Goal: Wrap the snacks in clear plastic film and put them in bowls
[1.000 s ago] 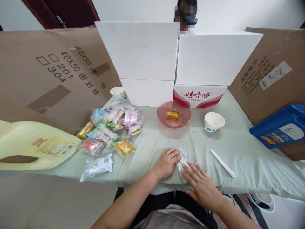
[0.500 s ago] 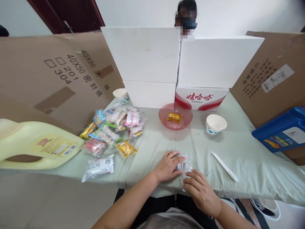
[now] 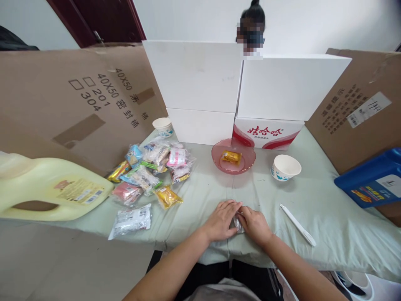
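A crumpled clear plastic bag [image 3: 238,224] lies on the cloth near the table's front edge, mostly covered by both hands. My left hand [image 3: 222,221] is closed over its left side, fingers bent and pressed down on it. From the right, my right hand [image 3: 256,227] pinches the bag's upper part, its fingertips touching those of the left hand. What the bag holds, if anything, is hidden. Beyond the hands stands a pink glass bowl [image 3: 216,164] with a yellow-wrapped snack [image 3: 232,157] in it. A white utility knife [image 3: 297,224] lies to the right.
To the left lies a pile of packaged snacks [image 3: 147,167], with a silver packet [image 3: 130,220] in front. Paper bowls stand at right [image 3: 285,167] and far left [image 3: 163,126]. A yellow jug [image 3: 50,188], blue bottle [image 3: 372,179], cartons [image 3: 200,79] and a person [image 3: 253,25] surround the table.
My right hand has moved up and left from the bag's lower end to its top, meeting the left hand. The bag is now bunched more tightly. The view has shifted slightly.
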### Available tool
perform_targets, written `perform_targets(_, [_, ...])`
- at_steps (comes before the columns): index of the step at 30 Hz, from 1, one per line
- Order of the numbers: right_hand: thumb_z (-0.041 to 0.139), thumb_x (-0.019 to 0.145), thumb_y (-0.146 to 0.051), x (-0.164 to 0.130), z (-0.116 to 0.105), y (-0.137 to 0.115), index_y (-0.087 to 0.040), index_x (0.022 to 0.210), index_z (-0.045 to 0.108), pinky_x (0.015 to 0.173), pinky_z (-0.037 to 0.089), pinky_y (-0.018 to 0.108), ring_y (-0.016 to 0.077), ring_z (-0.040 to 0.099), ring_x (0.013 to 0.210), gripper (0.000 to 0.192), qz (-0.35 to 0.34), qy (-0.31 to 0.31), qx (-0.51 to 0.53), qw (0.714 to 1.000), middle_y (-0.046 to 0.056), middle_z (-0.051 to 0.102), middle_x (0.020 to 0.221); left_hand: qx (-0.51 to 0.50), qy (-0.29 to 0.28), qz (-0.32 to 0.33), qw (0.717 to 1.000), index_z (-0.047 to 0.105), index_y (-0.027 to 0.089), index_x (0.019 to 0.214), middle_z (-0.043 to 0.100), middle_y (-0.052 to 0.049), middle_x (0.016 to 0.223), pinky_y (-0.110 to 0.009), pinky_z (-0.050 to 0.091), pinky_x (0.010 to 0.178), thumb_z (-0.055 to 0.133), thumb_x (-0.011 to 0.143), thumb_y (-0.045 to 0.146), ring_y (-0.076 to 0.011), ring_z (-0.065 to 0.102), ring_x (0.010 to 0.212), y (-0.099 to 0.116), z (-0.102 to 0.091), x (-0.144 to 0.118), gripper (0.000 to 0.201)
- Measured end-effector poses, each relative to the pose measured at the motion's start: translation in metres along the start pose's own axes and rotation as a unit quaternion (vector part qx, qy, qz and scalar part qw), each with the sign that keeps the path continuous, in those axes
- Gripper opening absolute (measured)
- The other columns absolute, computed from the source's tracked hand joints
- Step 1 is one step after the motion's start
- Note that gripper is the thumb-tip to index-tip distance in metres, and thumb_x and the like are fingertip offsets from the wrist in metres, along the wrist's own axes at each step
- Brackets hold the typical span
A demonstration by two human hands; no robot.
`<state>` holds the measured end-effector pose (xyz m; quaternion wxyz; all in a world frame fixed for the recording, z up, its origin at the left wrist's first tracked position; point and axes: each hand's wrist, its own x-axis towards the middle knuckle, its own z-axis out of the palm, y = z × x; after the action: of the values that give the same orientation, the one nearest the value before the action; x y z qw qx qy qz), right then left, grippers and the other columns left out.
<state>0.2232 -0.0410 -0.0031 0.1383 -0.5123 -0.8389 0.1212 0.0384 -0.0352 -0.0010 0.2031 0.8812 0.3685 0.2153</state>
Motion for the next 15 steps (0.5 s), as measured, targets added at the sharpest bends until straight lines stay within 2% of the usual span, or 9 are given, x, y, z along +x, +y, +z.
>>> perform_targets(7, [0.036,0.098,-0.025,0.001,0.0,-0.005,-0.02,0.104,0.055,0.064,0.04,0.024,0.015,0.067,0.08,0.02,0.058,0.006,-0.007,0.998,0.004,0.069,0.095,-0.026,0.017,0.0,1.0,0.02,0.019,0.146,0.05,-0.012,0.135,-0.052,0.036,0.106,0.059,0.074,0.017,-0.0289,0.041,0.128,-0.001,-0.001,-0.001,0.082])
perform_targets(10, [0.038,0.097,-0.024,0.006,0.0,-0.007,-0.02,0.097,0.055,0.06,0.037,0.024,0.0152,0.066,0.075,0.017,0.084,-0.005,-0.025,0.996,0.004,0.069,0.089,-0.028,0.06,0.015,0.998,0.026,0.016,0.143,0.049,-0.014,0.134,-0.051,0.037,0.105,0.056,0.072,0.014,-0.0287,0.042,0.126,0.0,-0.001,-0.003,0.077])
perform_targets(13, [0.039,0.097,-0.025,0.01,0.0,-0.011,-0.02,0.091,0.054,0.056,0.034,0.025,0.0161,0.066,0.072,0.017,0.103,-0.015,-0.045,0.994,0.003,0.068,0.084,-0.019,0.109,0.054,0.992,0.051,0.016,0.121,0.057,-0.012,0.118,-0.047,0.042,0.099,0.051,0.074,0.013,-0.027,0.049,0.115,0.003,-0.001,-0.006,0.047])
perform_targets(15, [0.04,0.097,-0.026,0.012,0.0,-0.014,-0.02,0.09,0.054,0.055,0.033,0.025,0.0161,0.066,0.07,0.016,0.109,-0.019,-0.053,0.992,0.003,0.068,0.083,-0.002,0.095,0.1,0.99,0.061,0.019,0.1,0.063,-0.008,0.101,-0.042,0.044,0.093,0.052,0.081,0.017,-0.0247,0.053,0.105,0.004,-0.001,-0.008,0.021])
